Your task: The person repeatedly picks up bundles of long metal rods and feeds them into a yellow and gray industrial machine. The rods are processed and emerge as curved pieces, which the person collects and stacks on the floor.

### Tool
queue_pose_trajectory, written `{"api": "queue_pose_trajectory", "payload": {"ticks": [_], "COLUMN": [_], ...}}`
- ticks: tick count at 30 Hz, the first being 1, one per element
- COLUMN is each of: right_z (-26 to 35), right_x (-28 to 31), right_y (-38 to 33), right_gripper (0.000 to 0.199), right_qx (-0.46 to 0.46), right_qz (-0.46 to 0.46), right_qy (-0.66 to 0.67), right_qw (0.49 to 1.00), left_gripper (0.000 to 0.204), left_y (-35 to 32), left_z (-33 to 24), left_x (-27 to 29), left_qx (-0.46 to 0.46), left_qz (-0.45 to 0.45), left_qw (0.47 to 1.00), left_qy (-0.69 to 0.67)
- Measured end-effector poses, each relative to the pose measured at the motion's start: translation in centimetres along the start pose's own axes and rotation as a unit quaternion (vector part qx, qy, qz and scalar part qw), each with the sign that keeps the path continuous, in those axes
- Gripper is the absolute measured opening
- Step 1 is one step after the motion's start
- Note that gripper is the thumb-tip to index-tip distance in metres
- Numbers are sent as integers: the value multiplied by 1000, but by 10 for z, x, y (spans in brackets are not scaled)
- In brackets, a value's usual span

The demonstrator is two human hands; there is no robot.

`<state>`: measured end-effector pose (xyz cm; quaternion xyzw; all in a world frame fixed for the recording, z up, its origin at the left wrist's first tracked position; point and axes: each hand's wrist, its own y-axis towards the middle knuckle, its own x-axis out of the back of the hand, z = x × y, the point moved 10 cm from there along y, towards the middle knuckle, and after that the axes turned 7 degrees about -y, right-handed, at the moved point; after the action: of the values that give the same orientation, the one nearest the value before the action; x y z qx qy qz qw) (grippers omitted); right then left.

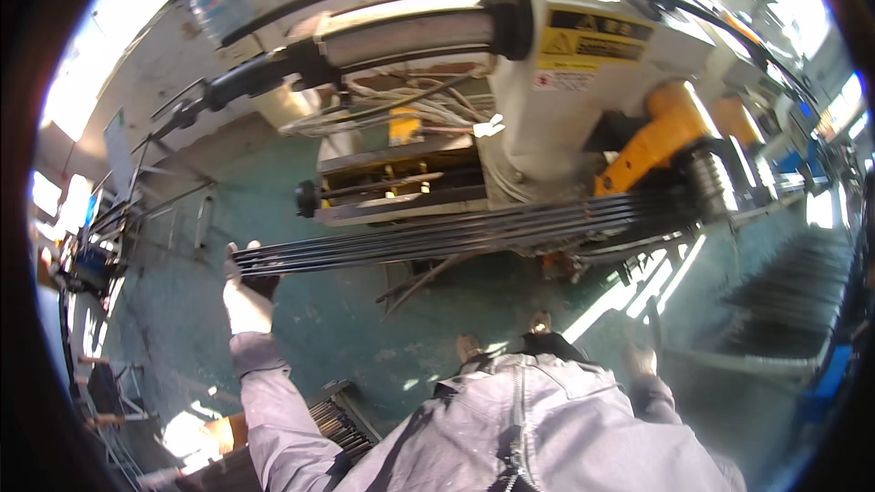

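Beside the bending machine (583, 82), the gloved left hand (248, 296) clenched the free ends of long steel rods (456, 232), right hand (640, 360) hanging empty; unsupported, the bundle could sag or slip loose.

One bundle of long dark metal rods (456, 235) lies across the middle of the view; about six rods can be told apart in it, though the exact number is hard to fix where they overlap. One large white machine (565, 118) stands behind them, carrying two orange housings (661, 132). One yellow warning label (592, 41) sits on the machine. Two hands show: one gloved left hand (248, 296) at the rod ends and one right hand (640, 360) low beside the body. Two shoes (469, 346) show on the green floor (337, 310). One second stack of rods (342, 424) lies at the lower left.
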<state>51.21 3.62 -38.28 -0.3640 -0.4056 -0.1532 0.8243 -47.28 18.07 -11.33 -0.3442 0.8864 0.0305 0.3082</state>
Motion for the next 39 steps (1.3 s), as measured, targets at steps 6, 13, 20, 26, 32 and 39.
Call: {"api": "queue_pose_trajectory", "payload": {"ticks": [6, 13, 20, 26, 32, 39], "right_z": [89, 92, 58, 68, 72, 102], "right_x": [-7, -8, 14, 54, 33, 113], "right_y": [-6, 81, 217, 273, 262, 155], "right_gripper": [48, 45, 37, 35, 34, 45], "right_qx": [5, 36, 49, 66, 129, 42], "right_qz": [109, 154, 172, 117, 94, 70], "right_qy": [15, 20, -145, -126, -1, 131], "right_qw": [994, 987, 973, 983, 987, 988], "left_gripper": [62, 68, 47, 33, 33, 42], "left_y": [5, -33, -166, -208, -190, -205], "left_z": [0, 92, 393, 409, 394, 381], "left_x": [1, 26, -48, -149, -197, -271], "left_qx": [-40, -42, 232, 25, 88, 141], "left_qz": [-45, -175, -180, 201, 171, 191], "left_qw": [997, 963, 935, 834, 900, 952], "left_qy": [-40, -200, -198, 514, 390, 193]}}
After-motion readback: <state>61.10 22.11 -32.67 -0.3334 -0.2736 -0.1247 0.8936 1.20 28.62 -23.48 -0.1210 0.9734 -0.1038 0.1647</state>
